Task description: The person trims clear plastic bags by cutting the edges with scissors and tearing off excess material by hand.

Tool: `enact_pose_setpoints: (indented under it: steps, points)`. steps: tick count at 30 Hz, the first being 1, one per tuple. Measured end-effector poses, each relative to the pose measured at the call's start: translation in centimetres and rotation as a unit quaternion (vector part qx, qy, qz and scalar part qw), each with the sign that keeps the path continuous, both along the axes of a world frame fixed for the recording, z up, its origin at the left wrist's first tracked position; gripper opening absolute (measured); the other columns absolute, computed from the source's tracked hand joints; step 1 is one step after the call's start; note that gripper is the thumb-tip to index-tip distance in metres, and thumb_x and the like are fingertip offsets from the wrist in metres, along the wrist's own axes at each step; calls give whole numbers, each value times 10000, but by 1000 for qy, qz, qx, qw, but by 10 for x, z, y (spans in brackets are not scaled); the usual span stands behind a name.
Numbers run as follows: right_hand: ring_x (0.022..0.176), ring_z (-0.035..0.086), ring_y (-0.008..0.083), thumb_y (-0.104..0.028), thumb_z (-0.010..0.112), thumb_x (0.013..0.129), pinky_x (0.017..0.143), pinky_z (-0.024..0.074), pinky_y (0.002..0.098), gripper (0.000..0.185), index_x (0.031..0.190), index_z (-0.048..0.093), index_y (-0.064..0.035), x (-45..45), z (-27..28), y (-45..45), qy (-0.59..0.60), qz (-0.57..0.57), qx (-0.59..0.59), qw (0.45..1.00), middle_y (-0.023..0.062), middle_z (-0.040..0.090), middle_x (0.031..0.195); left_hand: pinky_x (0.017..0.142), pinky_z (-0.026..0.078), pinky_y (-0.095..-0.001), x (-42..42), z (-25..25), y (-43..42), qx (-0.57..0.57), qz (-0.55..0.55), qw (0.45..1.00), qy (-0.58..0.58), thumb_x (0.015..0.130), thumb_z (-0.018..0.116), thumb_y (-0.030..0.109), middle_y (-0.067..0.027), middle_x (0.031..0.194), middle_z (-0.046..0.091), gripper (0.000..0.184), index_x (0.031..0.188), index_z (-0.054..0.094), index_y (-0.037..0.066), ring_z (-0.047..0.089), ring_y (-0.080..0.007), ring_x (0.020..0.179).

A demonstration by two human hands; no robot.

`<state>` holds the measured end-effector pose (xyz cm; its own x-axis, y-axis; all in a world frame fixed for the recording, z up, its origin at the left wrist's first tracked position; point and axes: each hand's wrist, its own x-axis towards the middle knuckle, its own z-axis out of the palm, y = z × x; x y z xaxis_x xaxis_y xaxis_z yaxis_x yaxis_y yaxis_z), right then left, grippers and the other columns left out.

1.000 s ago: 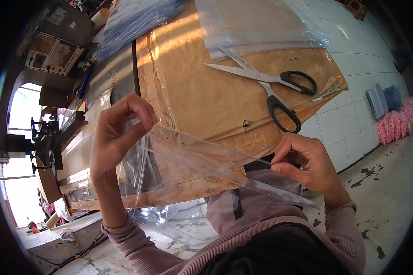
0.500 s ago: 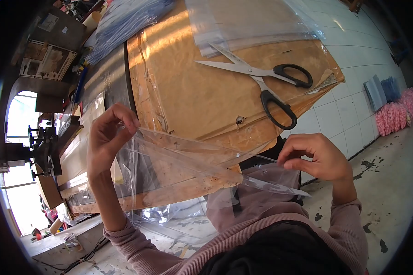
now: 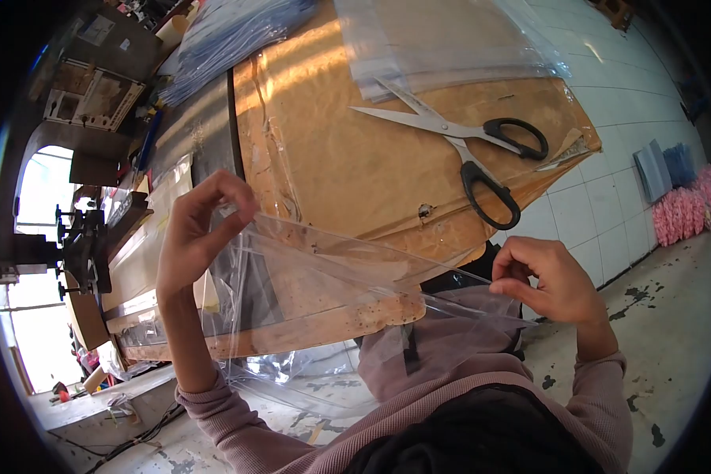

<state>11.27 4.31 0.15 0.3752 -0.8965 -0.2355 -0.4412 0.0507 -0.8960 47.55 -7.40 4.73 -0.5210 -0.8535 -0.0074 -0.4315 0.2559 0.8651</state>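
Note:
A clear plastic sheet (image 3: 332, 265) stretches between my two hands, above the table's near edge and my lap. My left hand (image 3: 205, 225) pinches its upper left corner between thumb and fingers. At the other end, my right hand (image 3: 549, 276) is closed on the right corner, with the top edge drawn taut. The lower left part of the plastic hangs in folds below the table edge. Beyond the sheet, open scissors (image 3: 450, 130) with black handles lie on the brown-covered table (image 3: 332, 174), touched by neither hand.
Stacked clear plastic sheets (image 3: 450, 47) lie at the table's far side. A bluish plastic pile (image 3: 229, 39) is at the upper left. A machine with black clamps (image 3: 83, 249) stands left. Pink bundles (image 3: 683, 213) sit on the floor by the tiled wall (image 3: 608, 182).
The view has shifted slightly, so the table and scissors appear a little lower and further right. Both hands keep their hold on the plastic sheet, which stays stretched.

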Motion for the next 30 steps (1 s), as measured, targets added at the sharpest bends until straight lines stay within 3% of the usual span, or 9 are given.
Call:
enact_pose_setpoints:
  steps: [3, 6, 9, 11, 12, 15, 17, 26, 30]
  points:
    - [559, 505, 125, -117, 688, 807, 517, 405, 266, 162, 825, 559, -19, 3, 2, 3, 1, 12, 5, 1000, 53, 546, 704, 795, 418, -314, -14, 19, -11, -159, -151, 954, -202, 796, 660, 115, -74, 916, 628, 151, 915, 630, 27, 595, -202, 903]
    - [550, 506, 130, -114, 688, 807, 515, 405, 265, 157, 823, 562, -23, 7, 9, 6, -3, 39, -19, 999, 49, 547, 704, 779, 460, -344, -44, 37, -20, -129, -288, 917, -246, 799, 674, 205, -79, 953, 663, 251, 989, 649, 44, 630, -235, 892]
    - [557, 524, 134, -109, 700, 796, 524, 420, 261, 165, 821, 562, -20, 8, 17, 8, -8, 77, -45, 996, 53, 550, 719, 703, 490, -343, -73, 26, -19, 19, -352, 895, -273, 778, 690, 202, -68, 882, 664, 235, 949, 653, 44, 643, -227, 780]
    - [556, 532, 130, -110, 703, 794, 531, 430, 258, 169, 820, 563, -20, 3, 18, 8, -16, 95, -78, 992, 56, 550, 724, 658, 500, -336, -84, 19, -15, -42, -366, 903, -220, 769, 696, 183, -68, 846, 655, 201, 909, 655, 44, 642, -216, 729]
    - [625, 571, 187, -77, 695, 780, 594, 465, 298, 163, 850, 562, -13, -1, 25, 5, 1, 105, -56, 993, 72, 550, 744, 635, 505, -332, -87, 16, -14, -72, -375, 904, -194, 765, 699, 173, -68, 828, 650, 185, 889, 656, 43, 642, -211, 704]
    - [794, 588, 252, -49, 679, 767, 705, 474, 349, 223, 946, 555, -7, -5, 17, -20, 111, -25, -345, 932, 115, 547, 863, 629, 499, -330, -90, 16, -8, -96, -318, 936, -114, 762, 694, 122, -54, 772, 635, 111, 830, 658, 42, 637, -195, 686]
    - [941, 546, 315, -41, 672, 751, 798, 449, 394, 358, 1073, 520, -7, 0, 18, -45, 224, -96, -380, 892, 154, 512, 1010, 620, 490, -319, -92, 11, -4, -81, -303, 946, -78, 758, 694, 100, -46, 753, 632, 82, 812, 662, 46, 634, -186, 675]
    - [987, 499, 332, -205, 705, 765, 824, 423, 410, 597, 1271, 443, -28, 5, 16, -62, 325, -45, -317, 890, 169, 478, 1080, 640, 464, -299, -88, 4, -12, -50, -305, 951, -9, 756, 692, 73, -45, 748, 633, 66, 804, 662, 39, 629, -172, 671]
    - [981, 506, 332, -170, 721, 734, 794, 445, 398, 678, 1326, 414, -49, 8, 24, -60, 372, 7, -295, 880, 176, 477, 1085, 634, 469, -306, -85, -5, -21, -41, -316, 948, 23, 763, 687, 71, -59, 761, 636, 79, 814, 654, 22, 624, -185, 675]
